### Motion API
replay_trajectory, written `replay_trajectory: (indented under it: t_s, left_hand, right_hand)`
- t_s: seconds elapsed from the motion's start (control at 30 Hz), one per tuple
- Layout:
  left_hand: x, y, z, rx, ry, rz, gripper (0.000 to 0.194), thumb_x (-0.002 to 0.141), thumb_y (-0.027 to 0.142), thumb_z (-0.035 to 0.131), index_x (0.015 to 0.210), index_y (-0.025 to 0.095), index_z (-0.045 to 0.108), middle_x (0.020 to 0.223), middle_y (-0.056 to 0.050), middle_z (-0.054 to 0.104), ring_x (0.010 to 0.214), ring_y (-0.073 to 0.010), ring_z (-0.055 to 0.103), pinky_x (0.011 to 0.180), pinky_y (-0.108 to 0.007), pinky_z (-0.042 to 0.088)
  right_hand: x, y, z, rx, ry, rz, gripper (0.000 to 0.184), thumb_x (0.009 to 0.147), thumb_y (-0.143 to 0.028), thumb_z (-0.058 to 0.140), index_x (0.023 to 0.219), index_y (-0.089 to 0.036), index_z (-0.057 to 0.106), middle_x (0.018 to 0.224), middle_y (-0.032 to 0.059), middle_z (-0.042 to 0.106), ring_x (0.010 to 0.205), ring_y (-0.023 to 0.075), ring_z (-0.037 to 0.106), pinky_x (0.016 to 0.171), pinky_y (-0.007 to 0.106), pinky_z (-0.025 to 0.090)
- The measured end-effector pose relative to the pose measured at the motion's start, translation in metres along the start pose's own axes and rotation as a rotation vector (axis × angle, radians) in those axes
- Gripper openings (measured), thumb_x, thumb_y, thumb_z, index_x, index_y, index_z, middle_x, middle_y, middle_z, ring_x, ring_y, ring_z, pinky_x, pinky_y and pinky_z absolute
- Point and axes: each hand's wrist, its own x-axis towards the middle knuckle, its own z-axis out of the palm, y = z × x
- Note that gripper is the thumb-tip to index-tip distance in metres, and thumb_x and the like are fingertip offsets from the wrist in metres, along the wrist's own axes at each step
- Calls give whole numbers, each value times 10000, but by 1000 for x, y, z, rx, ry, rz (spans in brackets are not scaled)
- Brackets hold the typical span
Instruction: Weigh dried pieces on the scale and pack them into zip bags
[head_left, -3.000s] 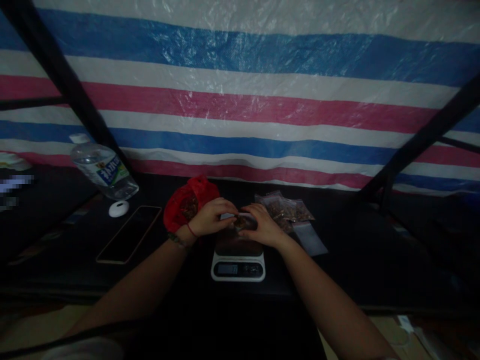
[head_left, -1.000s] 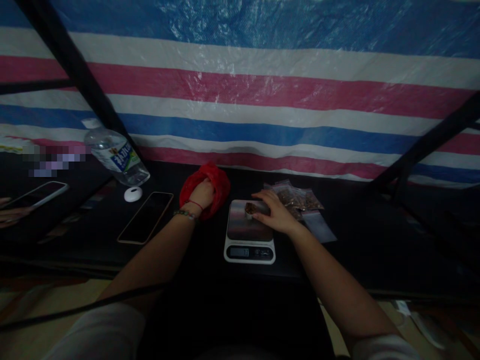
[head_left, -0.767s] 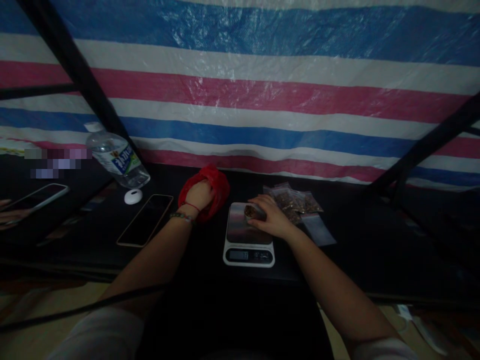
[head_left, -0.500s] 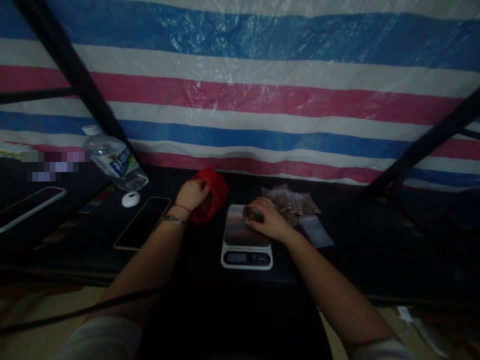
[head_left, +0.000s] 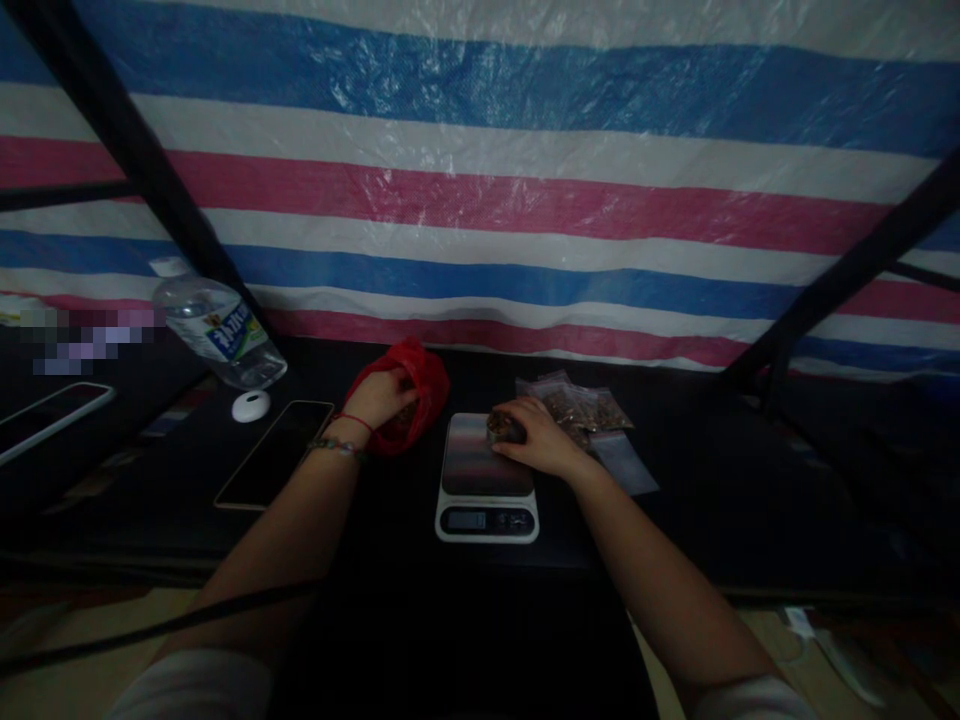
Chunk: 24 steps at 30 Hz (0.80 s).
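My left hand (head_left: 377, 396) reaches into the mouth of a red plastic bag (head_left: 429, 385). Its fingers are curled, with the tips hidden inside, so what they grip does not show. Brown bits are faintly visible in the bag. On the steel plate of a white digital kitchen scale (head_left: 486, 468), my right hand (head_left: 541, 436) is closed around a small round container (head_left: 498, 428) tilted with its opening to the left. Brown pieces fill that opening. The figures on the scale's display are too dim to read.
Several small zip bags of brown pieces (head_left: 589, 408) lie right of the scale, beside a flat clear zip bag (head_left: 624, 462). At left are a phone (head_left: 274, 455), a white earbud case (head_left: 250, 405), a leaning plastic bottle (head_left: 219, 325) and another phone (head_left: 52, 418). Striped sheeting (head_left: 480, 200) hangs behind.
The whole view has shifted slightly, so everything sits a little further left. My left hand has moved slightly within the red bag. My right hand keeps its hold on the container.
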Motion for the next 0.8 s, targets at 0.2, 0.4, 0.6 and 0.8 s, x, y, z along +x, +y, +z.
replay_trajectory:
  t_s: [0.2,0.4,0.6,0.8]
  left_hand:
    - [-9,-8,-29,-35,233,-175,385,880,456,439,774,175,679,743,-91,691,665,-204,627,612,-285,419]
    - [-38,63,-31,-207,583,301,410,902,427,442,619,167,584,602,-33,571,597,-138,533,599,-273,393]
    - [-43,115,26,-400,227,573,348,926,337,423,641,171,534,602,-2,504,592,-119,486,563,-245,369]
    - [-42,101,34,-477,61,705,288,849,312,568,618,168,471,702,-4,511,678,-118,484,612,-233,382]
  right_hand:
    - [-1,0,-2,22,-9,13,617,701,-363,735,1258,-209,517,1216,104,564,1169,261,476,1018,453,356]
    - [-2,-3,-6,58,26,-4,708,676,-364,754,1304,-196,475,1285,119,532,1210,273,453,1033,456,350]
    - [-1,2,-4,54,42,-2,675,673,-336,750,1281,-195,491,1250,111,551,1185,260,473,1019,439,362]
    - [0,5,-2,36,44,-19,578,668,-279,739,1204,-193,540,1195,93,581,1159,252,485,1012,431,361]
